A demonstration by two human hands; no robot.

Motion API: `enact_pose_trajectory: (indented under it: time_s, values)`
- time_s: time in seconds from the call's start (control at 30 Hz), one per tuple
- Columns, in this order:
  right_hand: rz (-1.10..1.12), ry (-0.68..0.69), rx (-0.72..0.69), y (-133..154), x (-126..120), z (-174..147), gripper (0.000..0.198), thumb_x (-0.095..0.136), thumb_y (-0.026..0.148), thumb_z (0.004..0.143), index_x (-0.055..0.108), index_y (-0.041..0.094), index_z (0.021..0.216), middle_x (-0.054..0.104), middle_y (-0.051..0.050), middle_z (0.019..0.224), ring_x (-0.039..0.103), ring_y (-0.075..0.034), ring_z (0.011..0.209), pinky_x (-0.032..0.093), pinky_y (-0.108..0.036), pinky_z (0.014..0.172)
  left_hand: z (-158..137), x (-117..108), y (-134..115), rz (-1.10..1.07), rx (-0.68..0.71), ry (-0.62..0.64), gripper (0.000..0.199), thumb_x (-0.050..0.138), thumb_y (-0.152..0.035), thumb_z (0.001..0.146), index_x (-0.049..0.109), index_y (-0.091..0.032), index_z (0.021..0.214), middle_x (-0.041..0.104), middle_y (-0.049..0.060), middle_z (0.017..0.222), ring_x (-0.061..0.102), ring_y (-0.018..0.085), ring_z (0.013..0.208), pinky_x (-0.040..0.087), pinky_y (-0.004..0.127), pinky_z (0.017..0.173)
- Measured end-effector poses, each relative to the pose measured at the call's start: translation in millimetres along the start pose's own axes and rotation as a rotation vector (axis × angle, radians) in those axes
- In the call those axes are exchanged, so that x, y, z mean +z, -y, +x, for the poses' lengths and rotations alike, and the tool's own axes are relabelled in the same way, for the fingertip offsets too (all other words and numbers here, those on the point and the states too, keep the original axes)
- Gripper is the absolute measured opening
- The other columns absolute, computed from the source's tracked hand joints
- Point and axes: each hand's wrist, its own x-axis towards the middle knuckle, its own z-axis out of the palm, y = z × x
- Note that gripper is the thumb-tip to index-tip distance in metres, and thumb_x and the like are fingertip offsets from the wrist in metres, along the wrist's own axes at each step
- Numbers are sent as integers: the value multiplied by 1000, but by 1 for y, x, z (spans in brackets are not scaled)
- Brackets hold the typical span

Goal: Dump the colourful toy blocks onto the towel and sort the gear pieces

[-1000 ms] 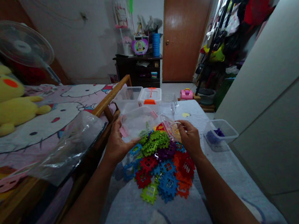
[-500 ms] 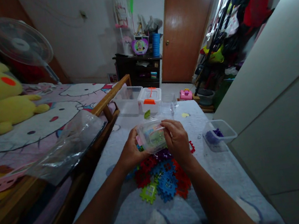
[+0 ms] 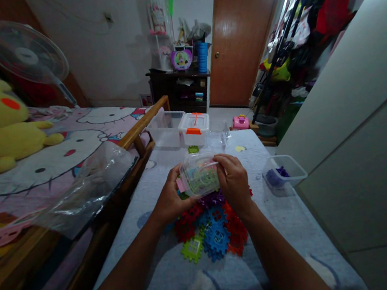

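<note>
Between my two hands is a small clear plastic box (image 3: 201,177) with a pink latch and green bits showing through its wall. My left hand (image 3: 172,194) grips its left end by the latch. The fingers of my right hand (image 3: 233,180) are closed on its right end, near a pale handle. Below the box lies a heap of toothed plastic building tiles (image 3: 216,236) in red, blue, purple and green, its far part hidden by the box and hands. A green tile (image 3: 193,149) lies apart beyond the box.
An open clear container (image 3: 286,170) holding purple pieces stands at the right. At the far end are a clear bin (image 3: 167,129) and a lidded box with orange clips (image 3: 194,130). A wooden bed rail (image 3: 143,126) runs along the left; a pale cabinet (image 3: 367,138) is at right.
The clear box has turned and shifted slightly right in my hands, with the right hand moving along. The lone green tile beyond it has changed its angle and position a little.
</note>
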Motion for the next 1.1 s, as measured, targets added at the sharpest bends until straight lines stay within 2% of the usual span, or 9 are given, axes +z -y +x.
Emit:
enact_pose_trajectory:
  time_s: [0.23,0.43,0.6,0.67,0.8,0.9,1.0,1.1]
  values:
    - [-72,11,2,-9,7,-4,25,51,14,91,72,16,104,71,-12,107,61,-24,104,49,-41,95,0,1,-3,14,-18,3,89,83,-27,66,37,-22,141,51,13,135,58,30,118,47,48,102]
    - [-129,35,-28,-2,11,-6,29,49,11,90,71,20,106,69,-10,110,59,-25,106,47,-43,98,3,0,4,-3,2,22,94,84,-23,63,36,-22,143,47,15,141,48,35,131,38,50,111]
    - [-159,25,-12,2,15,-8,27,50,13,91,72,18,105,69,-12,109,57,-26,105,46,-44,97,2,-1,0,-275,-38,152,104,88,-26,60,31,-26,146,44,14,146,45,35,134,38,46,111]
    - [-154,16,0,3,16,-8,28,49,13,90,71,17,106,68,-13,109,57,-26,105,46,-45,97,2,0,-6,-396,-71,169,97,86,-31,64,33,-25,145,46,13,145,47,35,133,41,44,109]
    - [-5,49,11,-2,11,-10,38,46,10,84,66,18,115,65,-12,114,56,-25,111,44,-46,101,4,5,-15,-495,-156,63,67,74,-36,79,42,-23,137,57,10,134,57,29,122,47,39,101]
    - [156,-6,142,-14,3,-12,44,49,14,80,60,18,122,63,-12,119,56,-25,114,46,-47,101,6,6,-11,-519,-190,4,59,73,-33,80,47,-24,133,61,6,129,61,26,115,49,36,97]
    - [282,-85,436,-28,-2,-15,45,55,26,82,56,17,126,61,-13,126,58,-25,114,48,-45,98,6,7,-5,-519,-223,-45,56,73,-32,80,49,-26,131,62,5,128,62,25,114,49,36,96]
    - [425,-22,653,-37,1,-21,54,61,40,82,54,16,130,61,-15,130,60,-26,115,49,-44,98,5,9,-3,-527,-236,-59,57,73,-32,79,50,-26,131,62,5,128,62,25,113,49,37,97]
